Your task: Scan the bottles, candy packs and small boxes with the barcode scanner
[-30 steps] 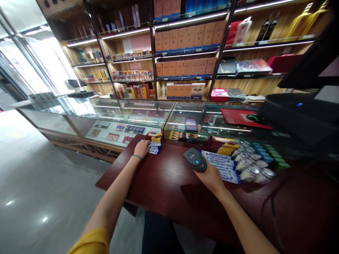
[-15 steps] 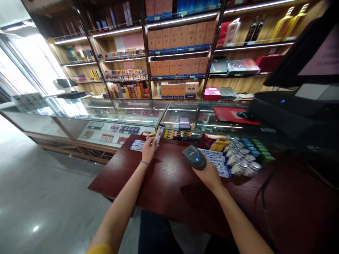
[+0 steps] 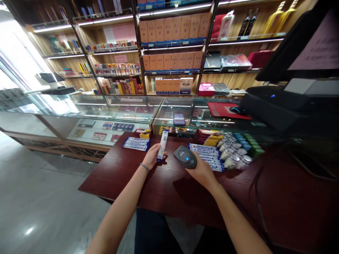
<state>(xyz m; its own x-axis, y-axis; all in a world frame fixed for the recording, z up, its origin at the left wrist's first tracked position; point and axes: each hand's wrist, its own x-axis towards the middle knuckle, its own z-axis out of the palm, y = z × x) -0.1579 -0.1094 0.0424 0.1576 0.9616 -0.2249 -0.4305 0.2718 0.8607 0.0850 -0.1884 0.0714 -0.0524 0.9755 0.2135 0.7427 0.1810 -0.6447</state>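
My left hand [image 3: 153, 157] grips a slim blue-and-white snack packet [image 3: 162, 144] and holds it upright above the dark red tabletop [image 3: 159, 183]. In my right hand [image 3: 202, 171] is a black barcode scanner [image 3: 185, 157] with a lit blue light, its head pointing toward the packet. Scanner and packet are apart. Similar packets lie in a row [image 3: 136, 143] left of my left hand. More of them form a row [image 3: 206, 155] just beyond my right hand, partly hidden by it.
Stacked red and yellow packets [image 3: 208, 137], clear jars [image 3: 233, 158] and green packs [image 3: 253, 143] line the right side of the table. Behind stands a glass display counter [image 3: 127, 109]. A dark monitor [image 3: 299, 46] juts in at right, with a cable [image 3: 256, 197] below it.
My left hand has brought the packet nearer and away from the left row, and turned it more upright. The scanner stays in my right hand. The whole view has shifted slightly.
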